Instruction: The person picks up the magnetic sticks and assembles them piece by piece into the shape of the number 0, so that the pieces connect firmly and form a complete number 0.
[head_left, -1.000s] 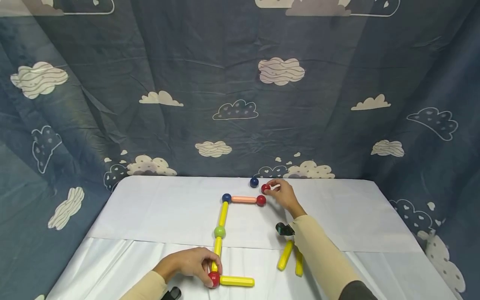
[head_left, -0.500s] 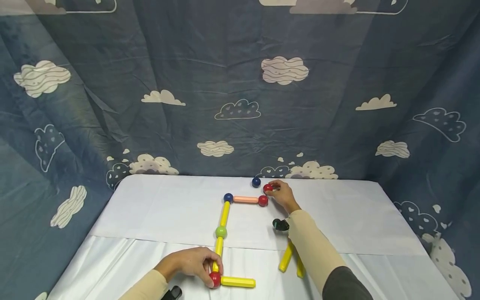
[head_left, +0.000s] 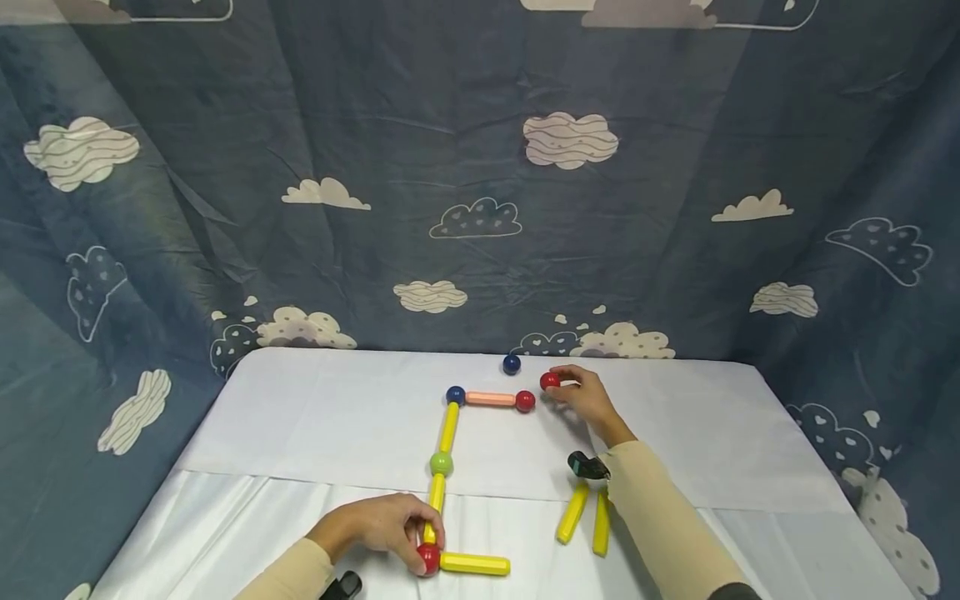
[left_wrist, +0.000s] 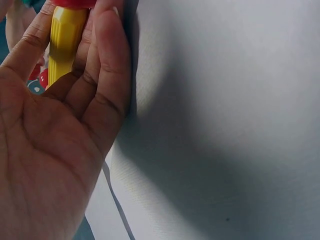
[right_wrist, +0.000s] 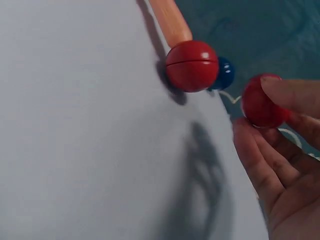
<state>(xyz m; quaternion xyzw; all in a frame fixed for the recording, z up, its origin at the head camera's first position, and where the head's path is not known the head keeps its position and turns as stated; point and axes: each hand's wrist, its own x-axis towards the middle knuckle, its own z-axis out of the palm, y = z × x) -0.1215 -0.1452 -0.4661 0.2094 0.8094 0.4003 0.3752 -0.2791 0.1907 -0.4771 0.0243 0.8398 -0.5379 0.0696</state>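
My left hand grips a red ball at the near corner of a chain of toy rods and balls. From that ball one yellow rod lies to the right. Another yellow rod, seen by the fingers in the left wrist view, runs away to a green ball. A further yellow rod, a blue ball, a salmon rod and a red end ball follow. Beside that end, my right hand pinches a separate red ball between thumb and fingers.
Near the back edge of the white table is a loose blue ball. Two loose yellow rods, the left one and the right one, lie by the right forearm. A dark cloud-patterned curtain hangs behind.
The right hand has moved a little to the right with its red ball, away from the chain's red end ball. My left hand keeps its place.
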